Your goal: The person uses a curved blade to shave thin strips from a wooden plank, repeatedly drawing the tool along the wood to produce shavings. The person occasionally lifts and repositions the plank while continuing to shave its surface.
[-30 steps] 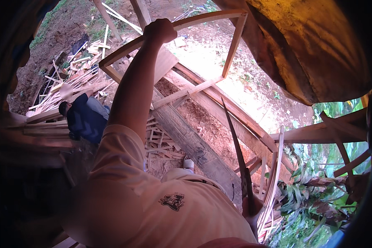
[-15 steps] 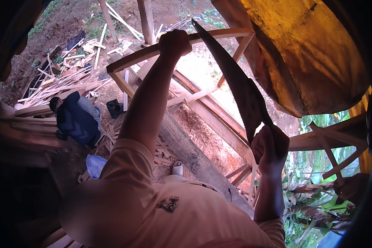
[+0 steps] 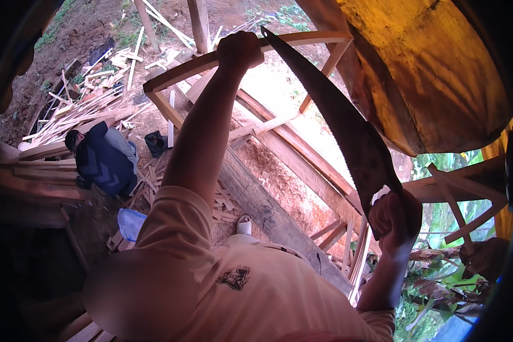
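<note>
At twelve o'clock, the left hand is closed around a wooden frame; at four, the right hand grips a saw, its blade pointing toward eleven.

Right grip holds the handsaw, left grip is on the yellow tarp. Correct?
Not quite: the left grip isn't on the yellow tarp. The head view shows it closed around the wooden frame's top bar, with the tarp off to its right. The right grip does hold the handsaw.
</note>
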The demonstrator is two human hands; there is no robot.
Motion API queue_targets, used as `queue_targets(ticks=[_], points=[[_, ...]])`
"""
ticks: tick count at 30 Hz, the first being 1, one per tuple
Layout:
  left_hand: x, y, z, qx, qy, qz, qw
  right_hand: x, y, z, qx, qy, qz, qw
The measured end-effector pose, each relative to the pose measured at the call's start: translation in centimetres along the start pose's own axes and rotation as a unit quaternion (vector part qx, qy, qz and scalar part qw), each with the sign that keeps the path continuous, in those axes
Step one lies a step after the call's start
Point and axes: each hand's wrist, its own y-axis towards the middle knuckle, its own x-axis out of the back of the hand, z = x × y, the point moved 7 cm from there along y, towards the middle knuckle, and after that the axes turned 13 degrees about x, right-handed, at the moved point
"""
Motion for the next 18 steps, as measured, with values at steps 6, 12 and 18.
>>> queue_targets(ticks=[6,12,18], points=[[0.2,-0.5,-0.2,-0.009,0.006,-0.010,1.000,-1.1,0.4,0.0,0.017,-0.193,0.056,0.979],[-0.4,-2.2,-1.3,-0.044,-0.015,-0.067,0.997,-5.9,5.4,-3.8,0.065,-0.171,0.050,0.982],[-0.7,-3.7,-2.6,-0.065,-0.025,-0.087,0.994,-11.2,14.4,-8.9,0.073,-0.146,0.042,0.986]])
